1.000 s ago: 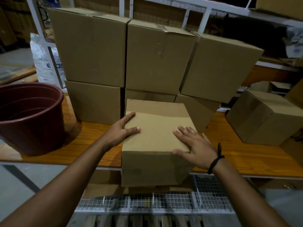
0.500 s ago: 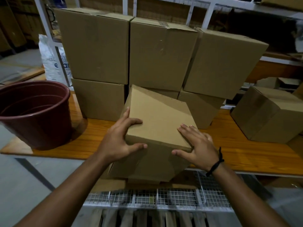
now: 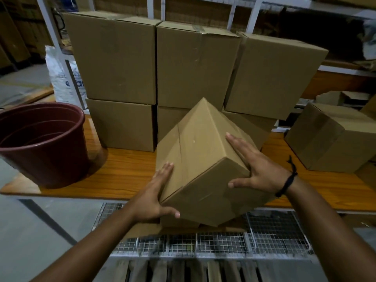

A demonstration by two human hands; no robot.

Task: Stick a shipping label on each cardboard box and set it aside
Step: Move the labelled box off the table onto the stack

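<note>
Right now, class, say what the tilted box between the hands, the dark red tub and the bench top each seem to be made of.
Tilted box: cardboard, matte brown; creased edges and a flap seam.
Dark red tub: probably plastic, smooth with a slight sheen; moulded stepped rim.
Bench top: wood or wood-look laminate, glossy orange; grain streaks and reflections.

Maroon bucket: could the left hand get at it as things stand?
Probably yes, path-wise: only wooden tabletop lies between the left hand and the maroon bucket. But that hand and the right hand press the tilted cardboard box between them, so it would have to let go first.
</note>
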